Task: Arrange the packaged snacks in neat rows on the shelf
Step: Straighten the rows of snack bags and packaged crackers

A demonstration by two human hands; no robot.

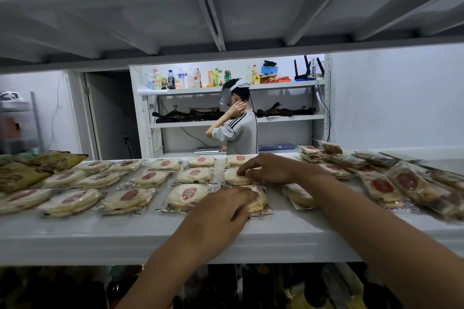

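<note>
Storeroom, white metal shelf (125, 231). Round pastry packets (188, 195) lay flat, labels up, long axis unclear. Our left hand (226, 206) pressed flat on the shelf's front-row packet (258, 202); our right hand (266, 168) pinched the second-row packet (234, 179).

Reaches forward with both bare forearms, palms down. Lays the left hand (226, 211) flat, fingers nearly straight and together. Arches the right hand (268, 168) farther ahead, fingers (244, 170) bent, tips pointing down, thumb hidden.

Glossy clear plastic wrappers (187, 197) with red labels on a smooth, white-painted metal shelf (100, 236)
</note>
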